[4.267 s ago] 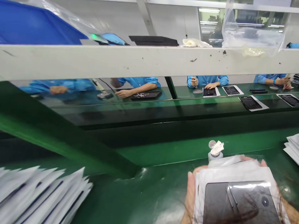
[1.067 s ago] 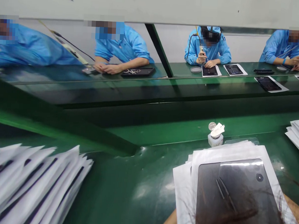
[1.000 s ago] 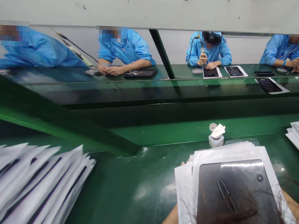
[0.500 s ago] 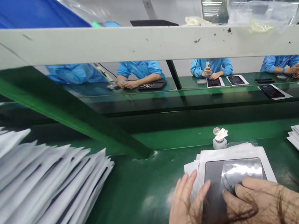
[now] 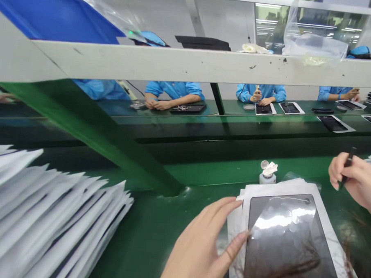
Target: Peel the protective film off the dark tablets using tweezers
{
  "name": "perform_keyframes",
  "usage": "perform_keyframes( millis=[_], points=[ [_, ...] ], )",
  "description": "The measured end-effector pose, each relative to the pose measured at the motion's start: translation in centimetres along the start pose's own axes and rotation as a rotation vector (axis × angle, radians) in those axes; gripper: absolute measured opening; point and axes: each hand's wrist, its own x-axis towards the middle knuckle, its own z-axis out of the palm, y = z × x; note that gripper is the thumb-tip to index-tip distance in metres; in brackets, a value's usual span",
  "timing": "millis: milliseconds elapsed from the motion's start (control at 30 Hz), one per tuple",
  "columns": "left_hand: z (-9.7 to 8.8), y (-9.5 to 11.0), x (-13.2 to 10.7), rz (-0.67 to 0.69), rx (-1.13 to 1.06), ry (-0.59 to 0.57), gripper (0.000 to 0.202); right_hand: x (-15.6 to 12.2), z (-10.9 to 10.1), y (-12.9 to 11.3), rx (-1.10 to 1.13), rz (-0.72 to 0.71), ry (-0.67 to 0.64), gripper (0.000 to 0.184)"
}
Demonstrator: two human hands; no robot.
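Observation:
A dark tablet back cover [image 5: 288, 242] with glossy film lies on a stack of white sheets [image 5: 297, 189] on the green bench. My left hand [image 5: 205, 246] rests open at the stack's left edge, thumb tip touching the cover's left side. My right hand [image 5: 354, 181] is raised to the right of the cover, fingers closed around thin black tweezers [image 5: 346, 166]. A small white dispenser bottle [image 5: 267, 173] stands just beyond the stack.
A fanned pile of white sleeves [image 5: 53, 215] fills the left. A green conveyor [image 5: 235, 124] runs across the middle, with people in blue coats working on tablets at the far side. A white shelf beam [image 5: 191, 64] overhead carries a blue tray and plastic bags.
My right hand has lifted off the cover and moved up to the right, holding the tweezers that lay on the cover. My left hand has slid slightly left.

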Motion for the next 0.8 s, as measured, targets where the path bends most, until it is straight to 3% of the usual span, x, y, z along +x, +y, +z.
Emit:
perform_keyframes(
  millis=[100,167,233,300,433,633,800],
  points=[
    [0.4,1.0,3.2,0.114,0.057,-0.058,0.051,2.1,0.2,2.7,-0.091,0.217,-0.018,0.02],
    [0.9,1.7,5.4,0.068,0.039,-0.246,0.065,3.1,0.8,4.2,-0.216,0.249,-0.092,0.026],
    [1.2,2.5,7.4,-0.052,-0.04,-0.509,0.072,3.7,1.4,5.3,-0.291,0.257,-0.191,0.028],
    [1.3,3.1,8.7,-0.084,-0.123,-0.615,0.072,3.7,1.7,5.9,-0.322,0.266,-0.275,0.027],
    [2.1,3.6,9.2,-0.05,-0.278,-0.558,0.056,2.9,1.9,6.0,-0.31,0.219,-0.278,0.022],
    [3.1,3.9,9.4,-0.111,-0.597,-0.503,0.006,1.7,1.6,4.9,-0.268,0.124,-0.119,0.021],
    [1.3,3.5,9.6,-0.115,-0.858,-0.568,0.02,1.0,0.7,4.3,-0.243,0.098,-0.018,0.027]
  ],
)
